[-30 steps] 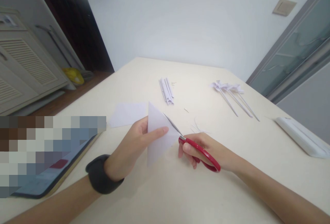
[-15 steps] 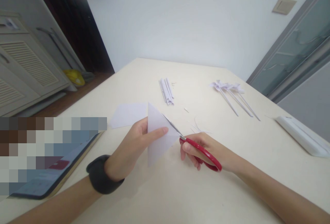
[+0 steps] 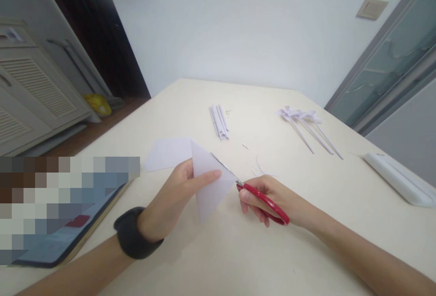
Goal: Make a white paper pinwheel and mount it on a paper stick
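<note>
Head view: one frame, looking forward and down over both forearms.
Table (image 3: 218,259): cream top, fills the lower frame; both arms reach in from the near edge.
Tablet (image 3: 64,237): lies flat at the left near edge, screen partly blurred.
White tray (image 3: 398,180): long, at the right edge, well apart from the hands.
Left arm: enters from lower left, dark wristband (image 3: 133,234) on the wrist, forearm angled up and right.
Right arm: enters from lower right, forearm angled up and left, wrist low near the table.
Left hand (image 3: 173,198): thumb on the near face, fingers behind, pinching the folded paper (image 3: 209,187) and holding it raised above the table, its point upward.
Right hand (image 3: 272,198): fingers curled through the red handles of the scissors (image 3: 252,191); grip closed round them.
Scissors blades: thin, nearly closed, lying along the paper's right edge, tips pointing up and left.
Flat sheet (image 3: 166,153): on the table just behind the left hand.
Paper pinwheels (image 3: 303,121): three on sticks, far right of centre.
Rolled paper sticks (image 3: 218,121): small bundle, far centre.
Paper slivers (image 3: 259,166): just beyond the right hand.
</note>
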### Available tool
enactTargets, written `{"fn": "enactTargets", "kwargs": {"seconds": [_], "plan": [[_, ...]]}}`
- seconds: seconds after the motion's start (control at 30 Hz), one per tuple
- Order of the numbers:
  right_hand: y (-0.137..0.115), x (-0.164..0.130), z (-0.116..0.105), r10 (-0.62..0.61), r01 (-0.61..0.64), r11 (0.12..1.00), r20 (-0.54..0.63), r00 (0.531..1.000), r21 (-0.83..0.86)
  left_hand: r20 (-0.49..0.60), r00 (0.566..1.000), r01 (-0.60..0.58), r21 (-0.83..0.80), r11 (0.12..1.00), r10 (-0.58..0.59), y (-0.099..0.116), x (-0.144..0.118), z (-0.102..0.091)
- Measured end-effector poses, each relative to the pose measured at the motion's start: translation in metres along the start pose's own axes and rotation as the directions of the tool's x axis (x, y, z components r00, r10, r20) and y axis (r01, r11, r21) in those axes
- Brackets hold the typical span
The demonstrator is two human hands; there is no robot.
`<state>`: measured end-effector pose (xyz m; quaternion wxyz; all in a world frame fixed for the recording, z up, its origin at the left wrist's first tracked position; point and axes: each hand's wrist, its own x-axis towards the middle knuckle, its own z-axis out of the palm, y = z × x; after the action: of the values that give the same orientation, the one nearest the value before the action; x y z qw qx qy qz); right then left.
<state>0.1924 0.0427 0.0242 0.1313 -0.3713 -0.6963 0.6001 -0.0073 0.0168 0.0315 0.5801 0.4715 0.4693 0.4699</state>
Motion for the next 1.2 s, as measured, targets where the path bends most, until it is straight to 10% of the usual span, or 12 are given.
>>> {"fn": "enactTargets", "kwargs": {"seconds": [1.2], "plan": [[-0.0047, -0.0045, -0.0025, -0.111, 0.127, 0.981, 0.111, 0.988, -0.147, 0.06, 0.998, -0.017, 0.005, 1.0, 0.017, 0.003, -0.0011, -0.0049]]}}
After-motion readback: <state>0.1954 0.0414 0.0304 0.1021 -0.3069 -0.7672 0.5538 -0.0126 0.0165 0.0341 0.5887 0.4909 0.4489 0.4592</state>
